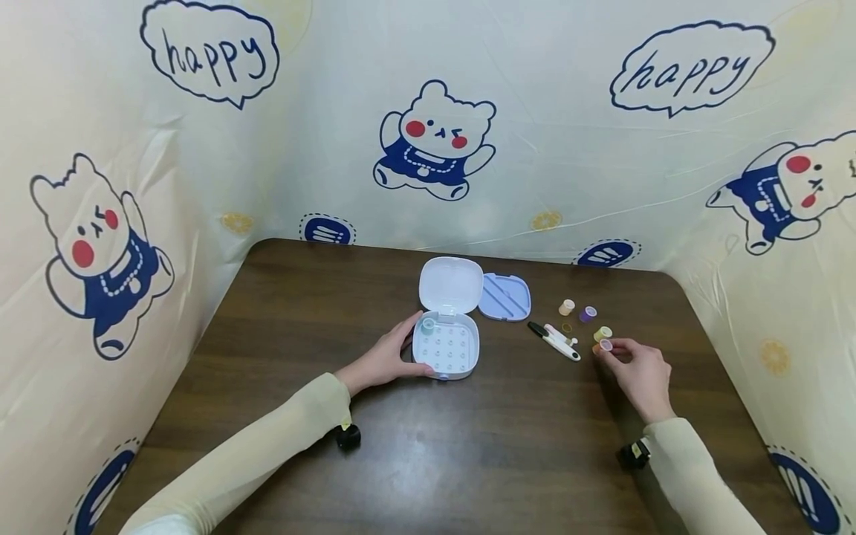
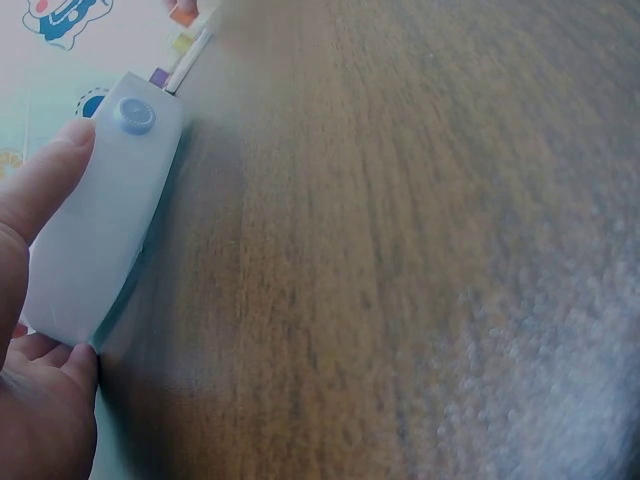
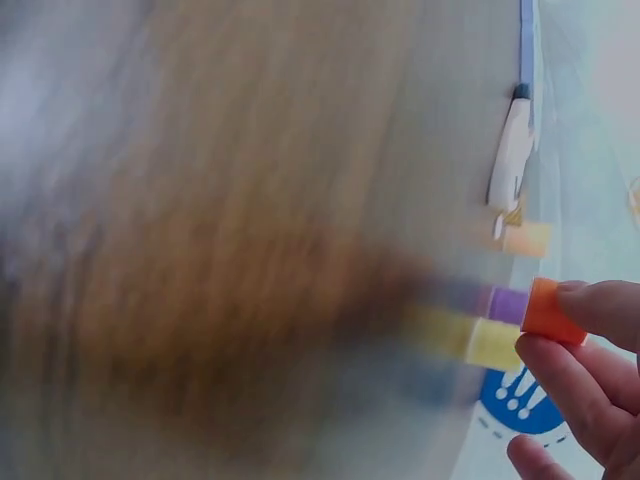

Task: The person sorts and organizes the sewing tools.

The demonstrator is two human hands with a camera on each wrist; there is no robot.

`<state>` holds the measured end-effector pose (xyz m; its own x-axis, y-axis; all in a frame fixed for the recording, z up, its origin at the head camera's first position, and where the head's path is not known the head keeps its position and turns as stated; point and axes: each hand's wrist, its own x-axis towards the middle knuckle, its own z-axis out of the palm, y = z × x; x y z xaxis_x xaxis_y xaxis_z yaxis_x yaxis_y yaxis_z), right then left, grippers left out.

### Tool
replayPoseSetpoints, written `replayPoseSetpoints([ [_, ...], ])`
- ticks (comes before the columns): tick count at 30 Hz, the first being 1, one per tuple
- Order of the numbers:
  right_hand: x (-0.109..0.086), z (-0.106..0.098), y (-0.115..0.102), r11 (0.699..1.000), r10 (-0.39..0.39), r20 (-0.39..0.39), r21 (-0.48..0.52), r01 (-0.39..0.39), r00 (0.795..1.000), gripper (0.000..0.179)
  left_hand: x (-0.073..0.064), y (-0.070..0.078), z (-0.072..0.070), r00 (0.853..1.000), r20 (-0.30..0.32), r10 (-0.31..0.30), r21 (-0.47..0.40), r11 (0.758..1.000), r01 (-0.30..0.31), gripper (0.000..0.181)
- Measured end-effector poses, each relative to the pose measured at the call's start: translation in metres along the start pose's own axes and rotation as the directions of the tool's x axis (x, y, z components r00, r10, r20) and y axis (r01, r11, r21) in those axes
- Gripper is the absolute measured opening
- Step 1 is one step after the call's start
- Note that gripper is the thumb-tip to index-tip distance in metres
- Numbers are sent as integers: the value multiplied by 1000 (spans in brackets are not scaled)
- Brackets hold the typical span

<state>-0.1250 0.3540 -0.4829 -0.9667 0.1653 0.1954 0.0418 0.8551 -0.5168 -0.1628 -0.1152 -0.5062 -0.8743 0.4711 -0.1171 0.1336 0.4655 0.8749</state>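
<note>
in the head view, the box is gripped by the left hand, and the orange spool, pinched by the right hand, is best kept clear of the yellow spool just beyond that hand; "happy" is printed on the curtain ahead. from the left wrist, a steady thumb-and-finger hold is seen on the box; from the right, no label can be read on the orange spool.

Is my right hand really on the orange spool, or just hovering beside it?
Touching. The right wrist view shows it plainly: the right hand pinches the orange spool between thumb and finger.
</note>
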Motion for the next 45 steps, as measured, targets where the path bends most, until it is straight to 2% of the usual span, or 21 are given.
replayPoseSetpoints([
  [9, -1, 0, -23, 993, -117, -32, 7, 117, 993, 25, 1, -2, 0, 1000, 1, -14, 7, 1000, 14, 116],
  [21, 2, 3, -45, 994, -107, 48, 43, 105, 993, 25, 1, -4, 1, 1000, 8, -5, 1, 1000, 5, 117],
  [38, 11, 18, -74, 987, -148, 91, 74, 142, 985, 22, 0, 0, -1, 1000, 0, 12, -6, 1000, -12, 115],
  [45, 13, 28, -88, 978, -191, 76, 105, 183, 979, 23, 2, -2, -1, 1000, 6, 7, -4, 1000, -7, 115],
])
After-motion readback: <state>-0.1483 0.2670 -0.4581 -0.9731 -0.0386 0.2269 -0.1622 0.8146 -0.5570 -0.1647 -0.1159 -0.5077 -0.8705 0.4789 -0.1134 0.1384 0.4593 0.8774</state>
